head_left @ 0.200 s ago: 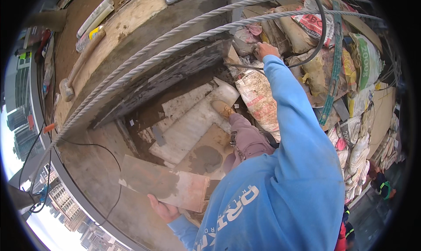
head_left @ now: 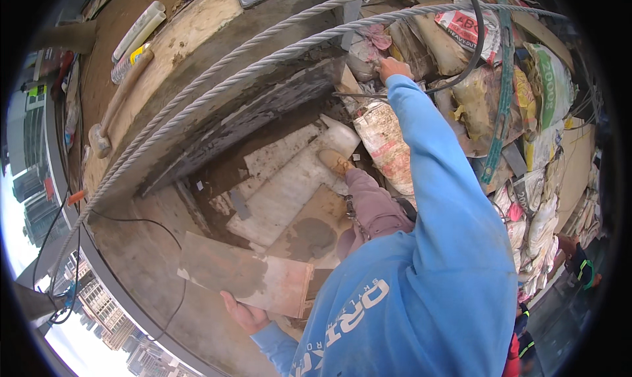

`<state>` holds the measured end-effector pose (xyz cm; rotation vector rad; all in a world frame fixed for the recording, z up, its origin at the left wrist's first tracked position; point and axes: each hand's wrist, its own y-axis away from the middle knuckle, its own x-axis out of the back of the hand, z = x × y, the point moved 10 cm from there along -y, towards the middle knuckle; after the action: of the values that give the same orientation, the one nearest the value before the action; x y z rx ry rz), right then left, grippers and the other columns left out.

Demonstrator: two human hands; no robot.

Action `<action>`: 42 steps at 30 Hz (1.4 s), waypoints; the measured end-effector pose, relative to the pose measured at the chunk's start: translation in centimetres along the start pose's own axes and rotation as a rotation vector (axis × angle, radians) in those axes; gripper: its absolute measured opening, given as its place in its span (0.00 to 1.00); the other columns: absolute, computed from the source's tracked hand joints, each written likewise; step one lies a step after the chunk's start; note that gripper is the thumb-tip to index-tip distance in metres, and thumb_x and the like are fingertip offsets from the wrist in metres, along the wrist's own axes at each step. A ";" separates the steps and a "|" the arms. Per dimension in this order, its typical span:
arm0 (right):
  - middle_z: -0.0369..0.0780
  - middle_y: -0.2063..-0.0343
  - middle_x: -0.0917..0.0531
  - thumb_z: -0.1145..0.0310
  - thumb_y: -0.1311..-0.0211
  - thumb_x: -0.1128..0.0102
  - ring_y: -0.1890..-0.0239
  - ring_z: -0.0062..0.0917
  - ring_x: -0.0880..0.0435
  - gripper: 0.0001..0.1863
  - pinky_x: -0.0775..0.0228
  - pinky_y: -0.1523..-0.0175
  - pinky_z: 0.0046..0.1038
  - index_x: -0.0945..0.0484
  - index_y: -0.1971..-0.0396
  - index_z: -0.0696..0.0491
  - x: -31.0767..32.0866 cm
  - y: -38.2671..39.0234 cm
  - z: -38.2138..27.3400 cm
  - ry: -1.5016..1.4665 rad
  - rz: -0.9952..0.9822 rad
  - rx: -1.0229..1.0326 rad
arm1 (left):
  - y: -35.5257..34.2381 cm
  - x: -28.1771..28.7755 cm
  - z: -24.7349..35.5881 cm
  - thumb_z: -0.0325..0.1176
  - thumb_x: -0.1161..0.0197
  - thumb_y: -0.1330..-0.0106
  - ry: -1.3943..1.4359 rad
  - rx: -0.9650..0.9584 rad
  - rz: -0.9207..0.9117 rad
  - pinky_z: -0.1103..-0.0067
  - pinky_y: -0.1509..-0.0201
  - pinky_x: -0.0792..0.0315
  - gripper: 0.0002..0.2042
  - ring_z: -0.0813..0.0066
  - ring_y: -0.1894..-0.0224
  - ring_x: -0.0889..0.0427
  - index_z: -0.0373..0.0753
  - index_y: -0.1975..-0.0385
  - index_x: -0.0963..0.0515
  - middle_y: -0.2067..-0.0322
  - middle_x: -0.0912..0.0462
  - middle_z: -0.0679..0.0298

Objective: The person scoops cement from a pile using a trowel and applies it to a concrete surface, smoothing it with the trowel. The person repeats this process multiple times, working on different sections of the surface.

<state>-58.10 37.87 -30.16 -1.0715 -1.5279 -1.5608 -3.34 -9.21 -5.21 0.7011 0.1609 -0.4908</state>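
City buildings [head_left: 100, 299] are rising at far left as a person's left hand [head_left: 245, 314] is holding a board [head_left: 230, 268] along its lower edge, beside the blue sweatshirt [head_left: 454, 265], fingers curling under it. Farther forward, the right hand [head_left: 395, 69] is resting at a grey bag [head_left: 361, 67] among stacked sacks [head_left: 382, 140]; whether its fingers are gripping anything cannot be told.

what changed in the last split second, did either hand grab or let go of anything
The right hand sits slightly farther up and left, but nearby sacks shifted similarly, so mostly the view moved. No grab or release shows. The left hand stays on the board.
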 end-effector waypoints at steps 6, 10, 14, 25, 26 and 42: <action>0.45 0.49 0.18 0.54 0.34 0.43 0.47 0.41 0.19 0.19 0.26 0.44 0.42 0.19 0.52 0.50 -1.4 -1.3 -0.4 -0.052 -0.010 -0.040 | 0.4 -1.3 1.1 0.44 0.52 0.23 -0.045 -0.047 -0.006 0.62 0.31 0.38 0.27 0.56 0.36 0.32 0.31 0.33 0.42 0.35 0.34 0.52; 0.45 0.51 0.17 0.56 0.34 0.45 0.47 0.39 0.18 0.17 0.26 0.45 0.41 0.19 0.53 0.51 -1.5 -0.7 -2.2 0.001 -0.044 0.036 | 0.5 -1.4 -0.3 0.44 0.51 0.24 -0.031 -0.006 -0.059 0.62 0.31 0.38 0.28 0.56 0.35 0.33 0.31 0.32 0.43 0.35 0.34 0.52; 0.45 0.52 0.17 0.57 0.34 0.46 0.47 0.40 0.19 0.16 0.27 0.44 0.42 0.19 0.54 0.50 -2.4 0.6 -4.0 0.002 -0.032 0.109 | -0.4 -1.1 -0.5 0.44 0.50 0.24 -0.024 -0.027 -0.038 0.62 0.31 0.38 0.28 0.56 0.35 0.33 0.31 0.32 0.43 0.35 0.34 0.52; 0.48 0.50 0.18 0.51 0.35 0.45 0.45 0.42 0.20 0.21 0.29 0.41 0.42 0.20 0.51 0.51 -0.9 1.4 -2.5 -0.184 -0.049 -0.079 | 0.2 -0.6 1.0 0.43 0.50 0.24 0.033 -0.050 -0.071 0.61 0.30 0.40 0.28 0.55 0.35 0.34 0.31 0.32 0.42 0.35 0.34 0.52; 0.48 0.49 0.18 0.51 0.35 0.45 0.45 0.42 0.20 0.21 0.29 0.41 0.42 0.21 0.51 0.50 -1.2 1.0 -3.0 -0.200 -0.060 -0.093 | 0.2 -0.6 0.8 0.43 0.50 0.24 0.027 -0.048 -0.061 0.61 0.30 0.39 0.28 0.55 0.35 0.33 0.31 0.32 0.42 0.35 0.34 0.52; 0.43 0.59 0.17 0.56 0.34 0.44 0.54 0.40 0.17 0.16 0.24 0.52 0.42 0.22 0.53 0.49 0.9 11.8 -18.8 -0.236 0.182 0.588 | -0.8 -2.6 1.5 0.46 0.50 0.24 0.097 0.019 -0.145 0.62 0.29 0.41 0.27 0.57 0.34 0.34 0.35 0.32 0.40 0.34 0.34 0.56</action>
<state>-49.44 18.47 -23.69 -1.0285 -1.8296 -0.7979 -6.03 -9.74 -3.81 0.7356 0.3002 -0.5979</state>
